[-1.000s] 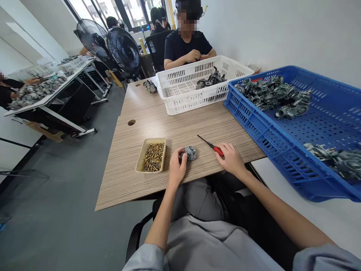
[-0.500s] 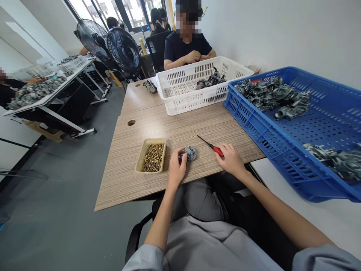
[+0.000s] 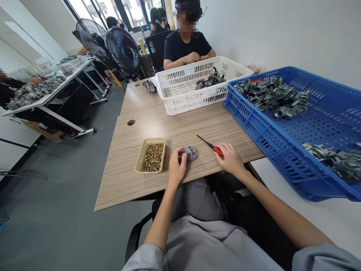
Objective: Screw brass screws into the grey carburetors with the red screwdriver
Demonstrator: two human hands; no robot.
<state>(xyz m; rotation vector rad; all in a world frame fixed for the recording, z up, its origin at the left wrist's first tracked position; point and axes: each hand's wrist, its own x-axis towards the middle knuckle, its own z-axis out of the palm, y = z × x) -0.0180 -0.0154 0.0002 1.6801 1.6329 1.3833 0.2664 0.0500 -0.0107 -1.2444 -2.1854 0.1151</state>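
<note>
My left hand [image 3: 177, 164] is closed around the left side of a grey metal carburetor [image 3: 190, 153] on the wood-grain table [image 3: 118, 169]. My right hand [image 3: 230, 160] rests at the table's front edge, its fingers over the red handle of a screwdriver [image 3: 217, 151]. The screwdriver's dark shaft points away to the upper left, toward the middle of the table. Left of the carburetor stands a cream tub [image 3: 137, 165] filled with small brass-coloured parts [image 3: 153, 157].
A blue crate [image 3: 245, 118] of carburetors stands at the right, beside a white basket [image 3: 183, 107] holding several more. Behind the basket sits a co-worker [image 3: 186, 49]. Another metal part [image 3: 149, 86] lies at the far left. Two fans [image 3: 124, 49] stand beyond the table.
</note>
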